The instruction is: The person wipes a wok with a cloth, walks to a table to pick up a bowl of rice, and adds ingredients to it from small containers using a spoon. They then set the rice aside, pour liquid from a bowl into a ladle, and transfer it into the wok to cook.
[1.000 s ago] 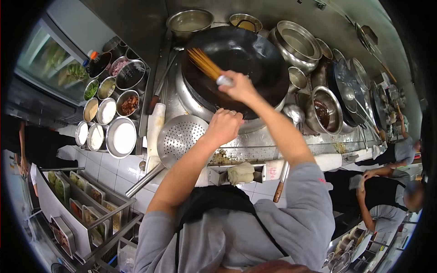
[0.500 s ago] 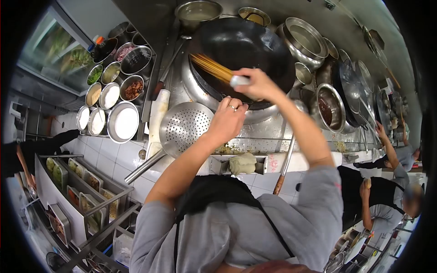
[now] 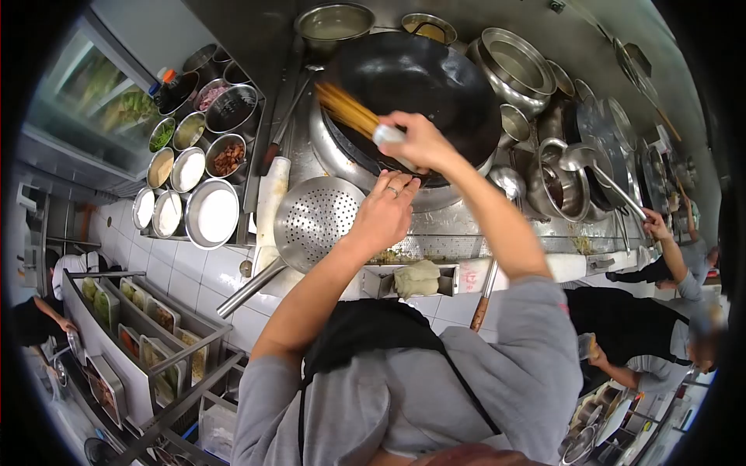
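A large black wok (image 3: 420, 70) sits tilted on the steel stove. My right hand (image 3: 420, 142) is closed round the white-wrapped end of a bamboo brush (image 3: 347, 111), whose bristles fan out over the wok's left side, blurred. At the wok's near rim my left hand (image 3: 386, 208), with a ring on one finger, is closed on the edge; its fingertips are partly hidden. Beside that hand lies a perforated strainer (image 3: 315, 217), its handle pointing down and left.
Bowls of ingredients (image 3: 228, 154) stand at the left. Steel pots (image 3: 517, 62) line the right side. A ladle (image 3: 507, 182) with a wooden handle and a folded cloth (image 3: 417, 278) lie near the front. A co-worker (image 3: 645, 330) at the right holds another ladle (image 3: 579, 158).
My right hand and the brush have moved left and slightly up within the wok. The co-worker's ladle has moved over the bowl at the right.
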Motion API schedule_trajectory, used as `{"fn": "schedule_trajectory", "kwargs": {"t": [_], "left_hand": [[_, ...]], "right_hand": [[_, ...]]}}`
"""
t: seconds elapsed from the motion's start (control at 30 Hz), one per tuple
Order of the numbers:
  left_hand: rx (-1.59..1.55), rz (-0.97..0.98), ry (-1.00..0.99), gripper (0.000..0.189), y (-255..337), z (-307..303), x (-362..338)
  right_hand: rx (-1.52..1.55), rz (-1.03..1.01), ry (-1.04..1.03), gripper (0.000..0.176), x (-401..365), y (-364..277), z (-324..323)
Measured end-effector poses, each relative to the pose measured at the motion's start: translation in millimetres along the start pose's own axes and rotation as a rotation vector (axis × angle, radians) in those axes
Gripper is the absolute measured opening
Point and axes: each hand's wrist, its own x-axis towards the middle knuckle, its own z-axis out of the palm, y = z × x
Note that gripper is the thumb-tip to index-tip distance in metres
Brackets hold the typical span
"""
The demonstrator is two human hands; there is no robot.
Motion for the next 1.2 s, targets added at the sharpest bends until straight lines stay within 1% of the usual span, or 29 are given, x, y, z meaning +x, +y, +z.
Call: {"fn": "schedule_trajectory", "kwargs": {"t": [0.03,0.07,0.1,0.13,0.17,0.2,0.23,0.27,0.3,0.33,0.37,0.4,0.43,0.5,0.57,0.6,0.63,0.73,0.77,0.8,0.83,0.87,0.9,0.97,1.03,1.07,1.1,1.17,1.2], "left_hand": [[0.004,0.003,0.006,0.050,0.5,-1.6,-0.7],[-0.005,0.004,-0.011,0.050,-1.2,-4.4,0.1],[-0.018,-0.002,-0.023,0.051,-1.2,-5.8,0.0],[-0.033,-0.009,-0.037,0.051,1.4,-5.6,-1.3],[-0.028,-0.015,-0.048,0.052,3.8,-4.9,-2.3],[-0.018,-0.016,-0.058,0.052,3.6,-4.6,-1.7],[-0.009,-0.023,-0.057,0.052,3.9,-2.8,0.6],[0.002,-0.020,-0.055,0.051,4.0,-2.6,-0.4],[-0.007,-0.031,-0.068,0.051,4.6,-2.7,-2.2],[-0.015,-0.039,-0.083,0.051,4.0,-3.3,-2.9],[-0.021,-0.042,-0.094,0.051,1.7,-4.2,-0.4],[-0.008,-0.021,-0.087,0.050,0.6,-5.1,0.3],[0.001,-0.001,-0.072,0.050,-1.7,-5.6,1.5],[-0.009,-0.007,-0.065,0.051,-1.4,-7.0,-2.4],[-0.055,-0.024,-0.080,0.051,0.7,-9.0,-3.1],[-0.045,-0.036,-0.095,0.051,0.8,-9.2,-2.7],[-0.034,-0.034,-0.092,0.051,0.8,-9.9,-2.1],[0.003,-0.024,-0.072,0.051,3.0,-8.3,-2.9],[-0.011,-0.033,-0.073,0.050,3.3,-8.0,-3.8],[-0.028,-0.036,-0.080,0.050,3.6,-7.7,-4.4],[-0.045,-0.033,-0.085,0.049,2.6,-7.5,-2.2],[-0.043,-0.011,-0.073,0.050,1.1,-8.2,-1.2],[-0.044,0.004,-0.058,0.050,0.4,-7.6,1.1],[-0.044,0.022,-0.041,0.050,0.0,-7.8,-1.0],[-0.057,-0.011,-0.052,0.050,1.6,-5.3,-2.1],[-0.049,-0.014,-0.058,0.050,2.6,-4.8,-2.9],[-0.038,-0.012,-0.060,0.050,2.1,-5.9,-2.5],[-0.032,0.009,-0.041,0.051,1.1,-5.4,-1.7],[-0.027,0.013,-0.038,0.051,0.8,-4.6,-3.9]], "right_hand": [[-0.115,-0.392,0.037,0.057,20.0,65.1,-8.9],[-0.236,-0.214,-0.103,0.058,17.6,76.6,-48.2],[-0.678,-0.025,0.066,0.056,5.9,66.4,-79.6],[-0.922,0.137,0.315,0.043,16.6,75.5,-101.4],[-1.069,0.229,0.487,0.034,28.3,80.4,-114.2],[-0.870,0.128,0.736,0.034,26.8,70.6,-118.7],[-0.698,0.146,0.859,0.039,36.3,66.9,-114.4],[-0.653,0.179,0.838,0.039,49.0,67.8,-104.1],[-0.610,0.216,0.742,0.043,65.7,76.9,-89.7],[-0.475,0.357,0.486,0.050,75.1,77.4,-72.7],[-0.426,0.077,0.327,0.056,55.4,74.1,-45.7],[-0.480,0.093,0.182,0.059,32.2,42.4,-24.7],[-0.461,-0.098,-0.025,0.059,-8.1,27.9,-11.2],[-0.453,-0.172,-0.060,0.059,-29.2,51.6,-44.3],[-0.856,0.021,-0.011,0.058,-14.6,69.9,-111.0],[-0.965,0.113,0.239,0.057,0.7,81.0,-136.1],[-1.060,0.209,0.492,0.056,6.4,82.6,-145.5],[-0.719,0.222,0.819,0.055,22.1,79.3,-124.7],[-0.755,0.213,0.638,0.053,44.4,108.1,-111.9],[-0.718,0.242,0.415,0.056,48.2,112.0,-88.0],[-0.540,0.140,0.234,0.063,13.8,75.1,-61.4],[-0.688,0.024,0.051,0.068,2.7,58.0,-42.3],[-0.647,-0.034,-0.054,0.067,-18.3,40.2,-32.1],[-0.502,-0.191,-0.120,0.066,-52.6,35.9,-51.9],[-0.850,0.065,-0.114,0.052,-56.1,34.9,-120.9],[-0.992,0.290,0.128,0.048,-47.6,58.1,-149.0],[-1.110,0.336,0.452,0.048,-26.7,101.7,-170.6],[-0.833,0.363,0.874,0.057,-54.8,84.1,-180.4],[-0.653,0.205,1.021,0.061,-70.7,84.6,-177.1]]}}
